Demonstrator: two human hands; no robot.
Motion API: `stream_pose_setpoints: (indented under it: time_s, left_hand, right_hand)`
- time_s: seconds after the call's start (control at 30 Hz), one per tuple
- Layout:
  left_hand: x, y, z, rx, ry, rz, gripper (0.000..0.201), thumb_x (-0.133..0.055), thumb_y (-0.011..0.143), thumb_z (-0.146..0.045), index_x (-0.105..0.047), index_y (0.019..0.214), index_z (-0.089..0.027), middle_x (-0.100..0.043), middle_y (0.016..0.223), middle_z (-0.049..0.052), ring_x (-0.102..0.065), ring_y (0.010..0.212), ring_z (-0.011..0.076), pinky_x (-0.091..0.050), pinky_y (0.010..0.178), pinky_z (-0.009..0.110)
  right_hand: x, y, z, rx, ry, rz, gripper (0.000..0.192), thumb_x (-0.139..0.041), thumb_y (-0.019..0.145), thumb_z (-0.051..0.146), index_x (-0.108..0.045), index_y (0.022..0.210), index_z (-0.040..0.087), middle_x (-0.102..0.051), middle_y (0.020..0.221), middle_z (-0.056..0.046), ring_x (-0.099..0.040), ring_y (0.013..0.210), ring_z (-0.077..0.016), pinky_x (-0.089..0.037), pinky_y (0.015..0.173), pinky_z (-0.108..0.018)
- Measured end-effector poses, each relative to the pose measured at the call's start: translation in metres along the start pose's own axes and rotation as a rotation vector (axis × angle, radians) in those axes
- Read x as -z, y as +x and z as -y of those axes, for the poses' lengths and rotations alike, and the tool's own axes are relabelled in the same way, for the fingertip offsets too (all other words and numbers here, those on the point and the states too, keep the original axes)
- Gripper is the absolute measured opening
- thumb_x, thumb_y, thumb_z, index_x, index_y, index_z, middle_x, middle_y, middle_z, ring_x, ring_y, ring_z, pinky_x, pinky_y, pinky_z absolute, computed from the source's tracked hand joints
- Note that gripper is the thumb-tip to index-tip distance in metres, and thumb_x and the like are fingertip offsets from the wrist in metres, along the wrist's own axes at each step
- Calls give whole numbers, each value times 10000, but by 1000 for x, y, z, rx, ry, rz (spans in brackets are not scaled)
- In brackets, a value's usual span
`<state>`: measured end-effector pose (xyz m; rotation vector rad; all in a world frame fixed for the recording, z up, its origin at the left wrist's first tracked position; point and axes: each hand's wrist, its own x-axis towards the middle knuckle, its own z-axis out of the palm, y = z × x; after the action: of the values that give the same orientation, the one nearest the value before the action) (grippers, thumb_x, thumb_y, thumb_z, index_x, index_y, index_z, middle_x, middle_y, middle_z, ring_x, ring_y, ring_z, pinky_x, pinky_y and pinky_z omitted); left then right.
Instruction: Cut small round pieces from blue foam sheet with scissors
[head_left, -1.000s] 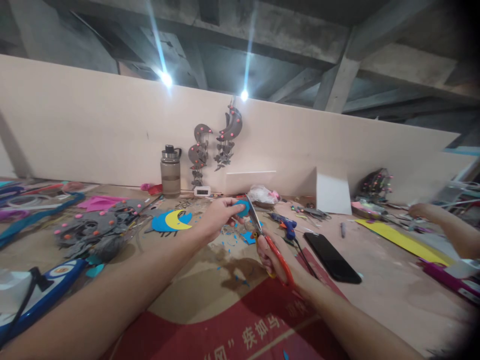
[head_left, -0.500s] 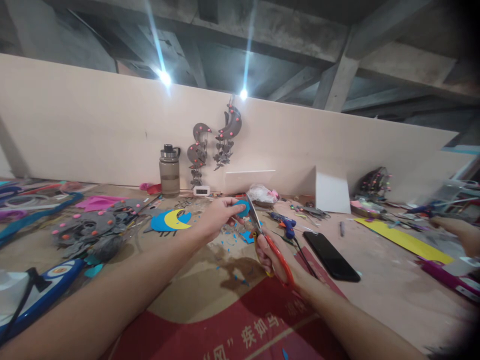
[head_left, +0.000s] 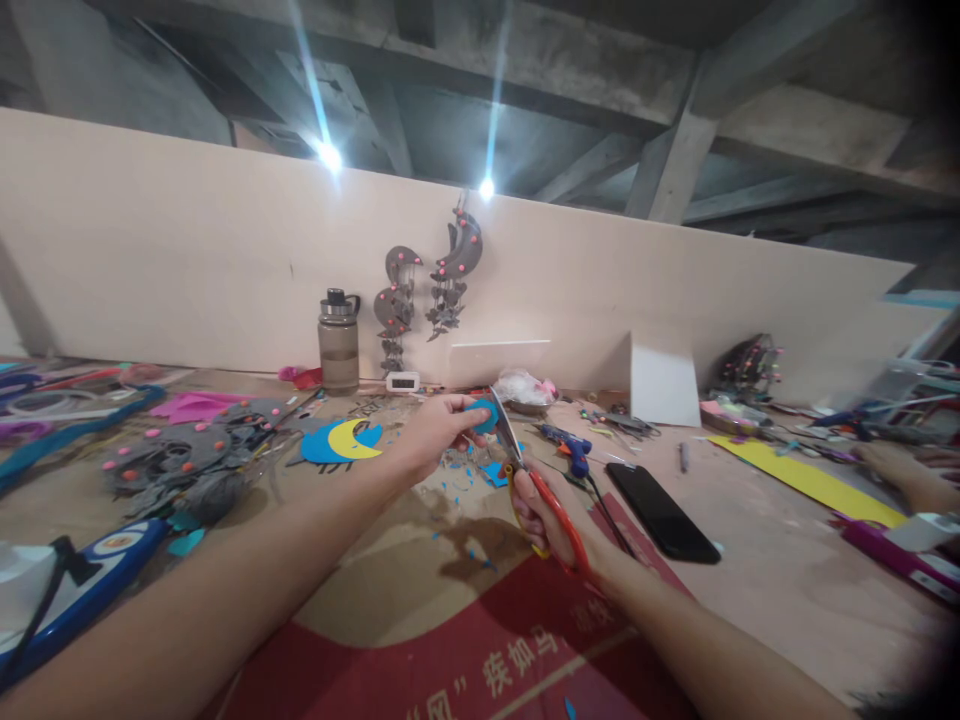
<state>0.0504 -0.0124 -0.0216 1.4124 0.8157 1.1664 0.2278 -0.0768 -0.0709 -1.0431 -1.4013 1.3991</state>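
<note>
Left hand point(head_left: 435, 432) pinches blue foam piece point(head_left: 481, 414) at its edge; light, floppy. Right hand point(head_left: 559, 525) clenched on scissors point(head_left: 529, 475), blades at the piece.

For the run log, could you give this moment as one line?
left hand: holds blue piece | right hand: scissors cutting it

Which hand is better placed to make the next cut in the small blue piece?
The right hand: it grips the red-handled scissors, blades at the blue piece. The left hand only pinches that piece.
</note>
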Motion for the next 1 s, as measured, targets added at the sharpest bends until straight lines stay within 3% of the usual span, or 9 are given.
stream_pose_setpoints:
  time_s: [0.4, 0.57, 1.0]
  left_hand:
    - [2, 2, 1, -26, 3, -39, 246, -772, 691, -345, -669, 745, -129, -601, 599, -6, -501, 475, 65, -319, 453, 203]
    - [1, 3, 2, -29, -23, -42, 263, -786, 681, -343, -649, 741, -126, -601, 603, -10, -516, 481, 63, -353, 470, 193]
    - [-1, 3, 4, -24, -62, -20, 296, -803, 665, -354, -632, 752, -128, -620, 610, 2, -541, 491, 73, -318, 446, 191]
  right_hand:
    - [0, 0, -2, 8, -35, -5, 518, -601, 753, 696, -353, 751, 241, -289, 545, 96, -206, 404, -51, -152, 356, -189]
    - [-1, 0, -1, 46, -74, -29, 504, -632, 741, 684, -401, 842, 247, -303, 532, 116, -222, 395, -48, -175, 345, -164]
    - [-2, -2, 0, 4, -64, -44, 534, -617, 708, 713, -398, 832, 242, -343, 523, 123, -245, 358, -38, -213, 303, -146]
